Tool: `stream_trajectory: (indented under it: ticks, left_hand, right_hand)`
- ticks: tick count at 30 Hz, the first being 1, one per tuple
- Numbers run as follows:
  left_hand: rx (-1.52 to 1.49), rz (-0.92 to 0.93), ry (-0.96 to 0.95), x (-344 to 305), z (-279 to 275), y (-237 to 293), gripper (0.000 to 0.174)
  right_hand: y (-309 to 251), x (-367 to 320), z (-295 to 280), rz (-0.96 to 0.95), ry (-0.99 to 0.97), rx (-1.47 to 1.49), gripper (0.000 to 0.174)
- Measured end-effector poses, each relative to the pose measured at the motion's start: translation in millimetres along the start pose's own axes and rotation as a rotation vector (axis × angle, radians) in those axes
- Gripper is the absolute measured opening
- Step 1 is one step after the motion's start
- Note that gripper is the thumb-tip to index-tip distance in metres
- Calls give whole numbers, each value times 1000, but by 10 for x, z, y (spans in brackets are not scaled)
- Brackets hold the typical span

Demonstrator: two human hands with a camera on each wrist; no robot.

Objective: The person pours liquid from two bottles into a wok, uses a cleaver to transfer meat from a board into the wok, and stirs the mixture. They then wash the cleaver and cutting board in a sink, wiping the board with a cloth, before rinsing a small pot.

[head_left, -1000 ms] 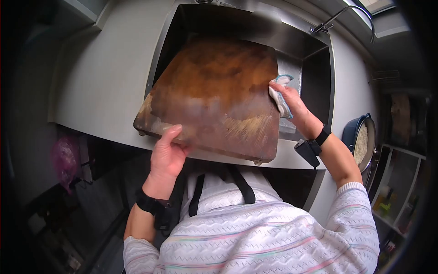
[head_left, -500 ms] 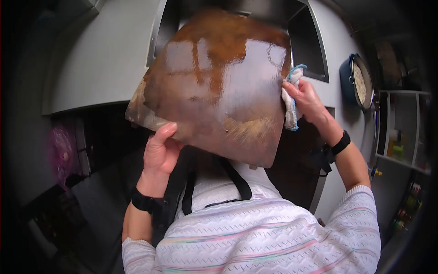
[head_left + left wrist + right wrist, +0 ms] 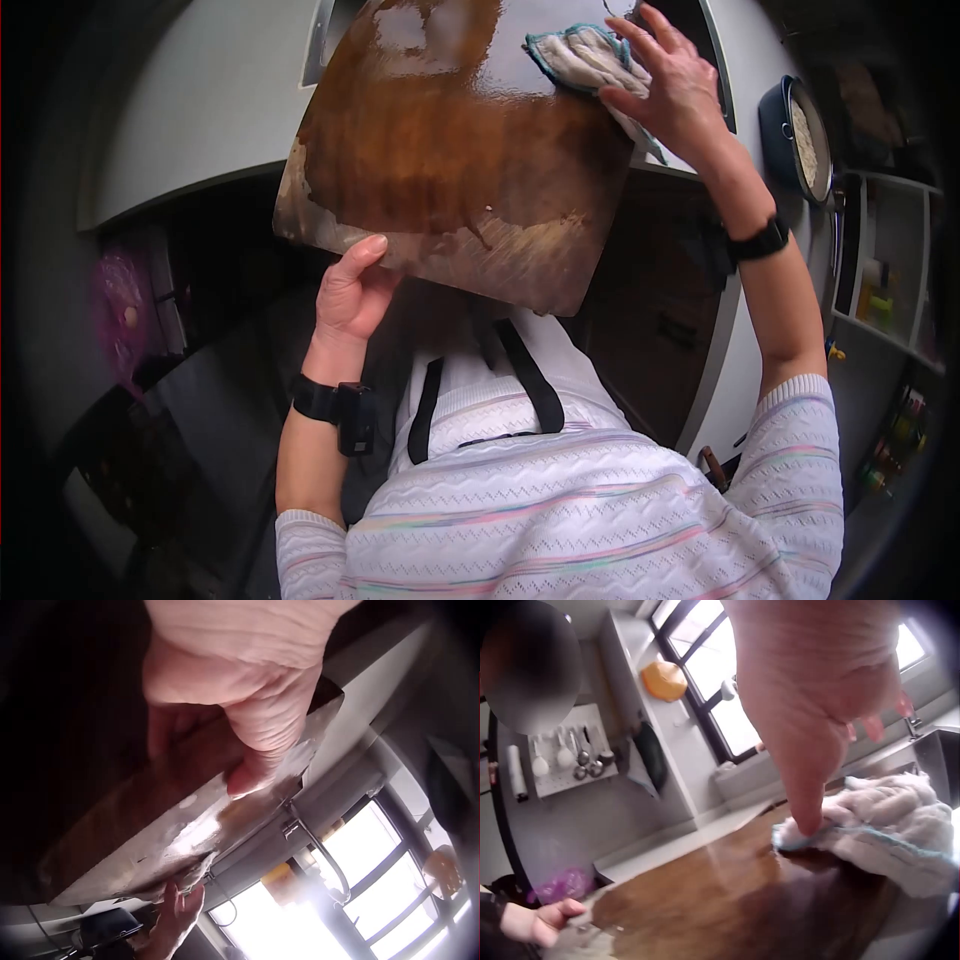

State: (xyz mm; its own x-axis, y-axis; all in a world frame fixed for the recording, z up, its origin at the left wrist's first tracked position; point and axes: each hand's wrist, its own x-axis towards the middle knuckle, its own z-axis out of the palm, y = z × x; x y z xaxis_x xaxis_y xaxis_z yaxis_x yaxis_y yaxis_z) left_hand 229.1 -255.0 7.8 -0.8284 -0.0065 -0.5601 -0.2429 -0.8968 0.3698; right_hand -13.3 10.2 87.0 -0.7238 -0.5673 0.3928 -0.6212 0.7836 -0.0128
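A large, wet brown wooden cutting board (image 3: 440, 150) is tilted up, its near edge beyond the counter front. My left hand (image 3: 352, 290) grips that edge near the left corner, thumb on the upper face and fingers underneath; the left wrist view also shows this hand (image 3: 247, 682) on the board's thick side. At the far right of the board lies a crumpled white cloth (image 3: 590, 60) with blue-green trim. My right hand (image 3: 685, 100) is over it, fingers spread and raised, while in the right wrist view the thumb (image 3: 808, 814) touches the cloth.
Behind the board is a steel sink, its tap (image 3: 319, 847) seen in the left wrist view. White counter (image 3: 200, 110) extends to the left. A blue pot (image 3: 780, 135) with pale contents stands at right. A pink plastic bag (image 3: 122, 310) hangs at lower left.
The board has been raised from the sink and tilted. My right hand has moved with the cloth from the board's right edge onto its upper face. My left hand keeps its grip.
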Motion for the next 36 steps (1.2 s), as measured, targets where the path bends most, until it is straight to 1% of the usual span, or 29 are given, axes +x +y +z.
stream_trajectory:
  ticks: [2, 4, 6, 10, 12, 13, 15, 16, 18, 20, 21, 22, 23, 24, 25, 26, 27, 28, 29, 30, 32, 34, 36]
  left_hand:
    - [6, 1, -6, 6, -77, -30, 31]
    - [18, 0, -29, 16, -59, -20, 34]
    - [34, 24, -10, -4, -8, -11, 34]
    - [38, 22, -4, -25, 35, -10, 34]
    - [43, 46, 2, -29, 90, -15, 35]
    - [41, 51, 2, -28, 80, -12, 35]
    - [62, 47, 18, -36, 58, -14, 37]
    - [61, 45, 18, -41, 68, -21, 37]
    - [47, 55, 26, -46, 86, -27, 38]
    - [57, 53, 25, -45, 74, -12, 38]
    - [67, 55, 28, -49, 59, -7, 38]
    - [60, 56, 29, -70, 37, -16, 38]
    - [67, 51, 45, -84, 17, -26, 40]
    - [72, 49, 53, -93, -11, -25, 41]
    - [75, 56, 64, -97, -30, -38, 42]
    - [64, 65, 51, -98, -35, -49, 42]
    - [61, 61, 68, -108, -40, -56, 43]
    - [72, 52, 76, -37, -20, -27, 43]
    - [60, 36, 74, -62, -58, -34, 44]
    - [32, 34, 79, -83, -15, -41, 48]
    - [34, 36, 104, -120, -2, -49, 52]
    - [31, 51, 105, -143, 29, -75, 53]
    - [27, 64, 103, -68, 60, -4, 54]
  right_hand:
    - [-215, -68, -165, -192, -29, 294, 32]
    - [-664, -356, -210, -339, -312, 291, 15]
    - [-900, -486, -87, -448, -341, 337, 5]
    - [-962, -434, -60, -480, -356, 315, 5]
    - [-985, -383, -56, -551, -389, 257, 6]
    - [-1007, -345, -69, -556, -387, 257, 6]
    - [-1048, -270, -136, -603, -491, 234, 8]
    - [-1067, -239, -150, -602, -493, 233, 8]
    - [-1090, -176, -152, -640, -568, 185, 8]
    - [-903, -128, -66, -578, -481, 241, 8]
    - [-744, -19, -106, -494, -366, 291, 10]
    - [-509, 161, -129, -332, -450, 433, 5]
    - [-279, 278, -163, -163, -264, 552, 9]
    - [58, 464, -167, -90, -241, 754, 9]
    - [336, 596, -142, 229, -313, 1202, 11]
    - [658, 727, -134, 260, -302, 895, 23]
    - [1183, 777, 195, 426, -466, 545, 27]
    - [1632, 631, 528, 78, -368, -154, 16]
    - [1623, 554, 485, 201, -561, -416, 11]
    - [1682, 503, 431, 258, -518, -101, 25]
    - [1482, 425, 342, 93, -361, 75, 27]
    - [987, 373, 113, -128, -235, 470, 27]
    - [487, 264, -1, -130, -247, 575, 26]
